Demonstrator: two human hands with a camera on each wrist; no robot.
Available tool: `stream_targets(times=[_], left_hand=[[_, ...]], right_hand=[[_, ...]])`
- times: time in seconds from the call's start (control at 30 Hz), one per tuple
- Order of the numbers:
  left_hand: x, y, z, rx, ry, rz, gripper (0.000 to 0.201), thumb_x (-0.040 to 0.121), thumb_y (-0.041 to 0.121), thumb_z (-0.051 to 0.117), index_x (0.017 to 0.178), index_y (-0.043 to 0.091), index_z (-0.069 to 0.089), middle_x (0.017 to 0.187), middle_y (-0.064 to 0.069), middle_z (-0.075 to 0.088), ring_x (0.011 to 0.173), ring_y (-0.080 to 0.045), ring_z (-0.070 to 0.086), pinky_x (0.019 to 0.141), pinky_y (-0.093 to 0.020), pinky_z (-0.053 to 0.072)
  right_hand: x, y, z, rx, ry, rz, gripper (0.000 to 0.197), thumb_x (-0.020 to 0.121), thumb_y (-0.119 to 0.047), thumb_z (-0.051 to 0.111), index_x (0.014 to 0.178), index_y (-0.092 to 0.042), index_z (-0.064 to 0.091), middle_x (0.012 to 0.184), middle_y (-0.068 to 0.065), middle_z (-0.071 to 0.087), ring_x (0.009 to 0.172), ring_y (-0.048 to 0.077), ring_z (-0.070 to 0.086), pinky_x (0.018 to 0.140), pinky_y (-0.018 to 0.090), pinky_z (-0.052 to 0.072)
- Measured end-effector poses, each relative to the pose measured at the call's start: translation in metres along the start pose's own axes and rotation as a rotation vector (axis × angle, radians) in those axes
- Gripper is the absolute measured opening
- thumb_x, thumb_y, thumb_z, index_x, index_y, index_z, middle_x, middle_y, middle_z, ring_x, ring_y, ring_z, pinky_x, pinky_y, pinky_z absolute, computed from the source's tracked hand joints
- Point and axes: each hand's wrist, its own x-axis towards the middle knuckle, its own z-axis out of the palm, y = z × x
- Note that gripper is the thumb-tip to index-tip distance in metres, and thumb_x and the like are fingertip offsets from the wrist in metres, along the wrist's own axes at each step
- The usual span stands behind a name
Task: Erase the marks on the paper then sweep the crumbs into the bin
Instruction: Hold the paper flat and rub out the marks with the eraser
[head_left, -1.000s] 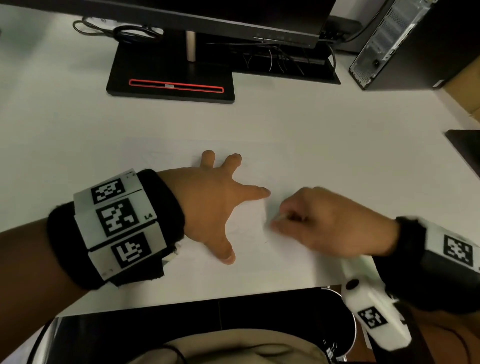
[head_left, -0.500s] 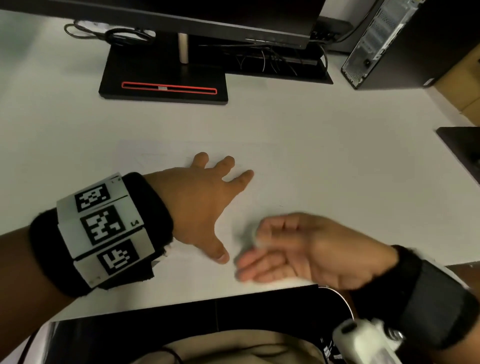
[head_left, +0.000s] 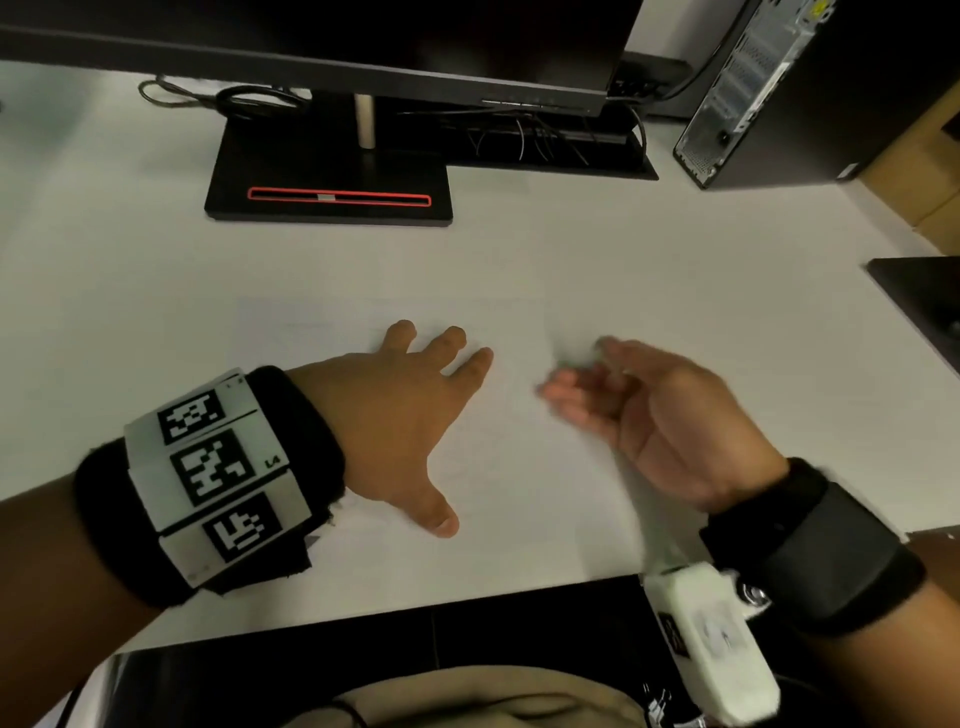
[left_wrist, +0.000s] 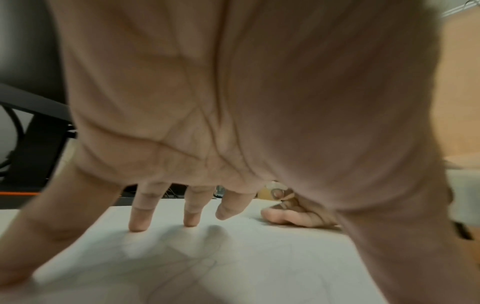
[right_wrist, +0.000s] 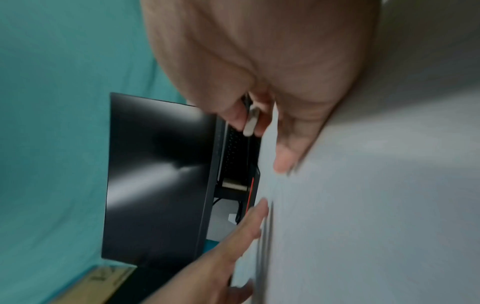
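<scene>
White desk top (head_left: 675, 270), broad and flat, carrying the whole working area. White sheet of paper (head_left: 519, 467) flat on it, faint grey pencil marks visible, directly beneath both hands; long axis apparently left to right, edges hard to trace against the desk. Black bin (head_left: 467, 623) below the near desk edge, toward the body from both hands, nearer the right one. Left hand (head_left: 400, 415) spread flat, fingers straight, pressing the sheet down, just left of the working hand. Right hand (head_left: 649, 415) turned on its edge at the sheet's right part, blurred, little-finger side toward the paper, thumb and forefinger pinching a small white eraser (right_wrist: 250, 121) clear of the sheet. Crumbs too small to make out. Probable step: sweeping with the hand's edge, pull direction toward the near edge and bin.
</scene>
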Motion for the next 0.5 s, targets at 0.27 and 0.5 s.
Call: stream_targets(times=[0.27, 0.5], left_hand=[[0.002, 0.004, -0.005, 0.011, -0.03, -0.015, 0.132, 0.066, 0.073, 0.074, 0.155, 0.036, -0.016, 0.16, 0.007, -0.027, 0.149, -0.034, -0.017, 0.112, -0.048, 0.037], [0.002, 0.004, -0.005, 0.001, -0.031, -0.02, 0.131, 0.067, 0.071, 0.076, 0.155, 0.036, -0.014, 0.16, 0.007, -0.027, 0.149, -0.034, -0.017, 0.11, -0.05, 0.04]], right_hand=[[-0.007, -0.004, 0.002, -1.391, -0.231, -0.158, 0.039, 0.099, -0.035, 0.057, 0.076, -0.005, 0.061, 0.06, 0.004, 0.067, 0.046, 0.008, 0.052, 0.049, 0.021, 0.042], [-0.012, 0.006, 0.012, -1.568, -0.229, -0.287, 0.039, 0.101, -0.035, 0.051, 0.072, -0.009, 0.057, 0.063, 0.001, 0.06, 0.056, 0.013, 0.053, 0.053, 0.023, 0.041]])
